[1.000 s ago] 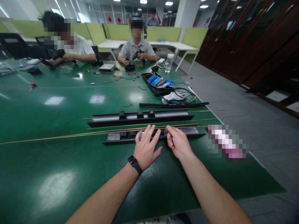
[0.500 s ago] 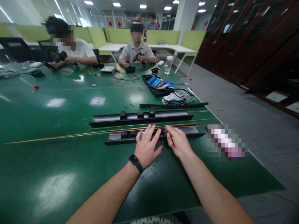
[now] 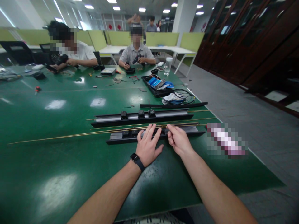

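Note:
My left hand (image 3: pixel 148 144) lies spread over the near black rail (image 3: pixel 114 137), its fingertips at a bundle of long thin brass-coloured rods (image 3: pixel 65 136). My right hand (image 3: pixel 178 139) is closed in a pinch on one thin rod just right of those fingertips. The near rail has a pale inner channel with dark blocks in it, partly hidden by my hands. Behind it, the far black rail (image 3: pixel 107 119) carries several black blocks (image 3: pixel 141 114) along its channel. The rods stick out to the left well beyond both rails.
A narrow black strip (image 3: pixel 174 105) lies behind the rails. Farther back are a black tray (image 3: pixel 151 87) with blue items, white-blue gloves (image 3: pixel 171 99) with cables and a clear cup (image 3: pixel 167 66). A blurred pink packet (image 3: pixel 225 140) lies at right. Two co-workers hold dark tools across the table.
The view has shifted slightly. Both hands keep nearly the same pose and place at the rods and near rail.

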Motion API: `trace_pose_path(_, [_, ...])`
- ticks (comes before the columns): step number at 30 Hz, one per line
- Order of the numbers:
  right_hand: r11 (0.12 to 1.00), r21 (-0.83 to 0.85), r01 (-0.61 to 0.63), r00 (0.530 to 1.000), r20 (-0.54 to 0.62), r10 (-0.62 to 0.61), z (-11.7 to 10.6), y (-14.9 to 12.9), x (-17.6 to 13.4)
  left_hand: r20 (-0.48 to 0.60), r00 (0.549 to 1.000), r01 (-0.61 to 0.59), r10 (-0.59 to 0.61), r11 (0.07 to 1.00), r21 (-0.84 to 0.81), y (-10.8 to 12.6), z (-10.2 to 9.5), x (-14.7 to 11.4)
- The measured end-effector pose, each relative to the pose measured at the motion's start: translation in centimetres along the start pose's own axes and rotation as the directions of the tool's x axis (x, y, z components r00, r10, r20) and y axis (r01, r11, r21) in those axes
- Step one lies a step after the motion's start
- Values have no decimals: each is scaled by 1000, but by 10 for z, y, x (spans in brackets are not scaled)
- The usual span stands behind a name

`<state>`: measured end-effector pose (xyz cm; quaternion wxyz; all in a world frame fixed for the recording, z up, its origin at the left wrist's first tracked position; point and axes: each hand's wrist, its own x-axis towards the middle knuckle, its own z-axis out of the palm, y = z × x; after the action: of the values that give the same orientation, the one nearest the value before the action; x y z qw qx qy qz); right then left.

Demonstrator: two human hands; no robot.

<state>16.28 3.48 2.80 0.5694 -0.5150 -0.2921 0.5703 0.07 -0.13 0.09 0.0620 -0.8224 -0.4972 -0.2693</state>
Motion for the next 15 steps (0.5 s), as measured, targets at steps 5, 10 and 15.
trace_pose_path(5, [1000,-6,8,1000,1,-8,-1,1,1,7,1000,0,0,1000,-6,0,1,0])
trace_pose_path(10, [1000,3,14,1000,3,-14,-1,3,2,7,1000,2,-2,1000,-4,-1,1,0])
trace_pose_path(15, [1000,2,11,1000,-9,-11,0,1,0,13,1000,0,1,1000,-13,-1,1,0])
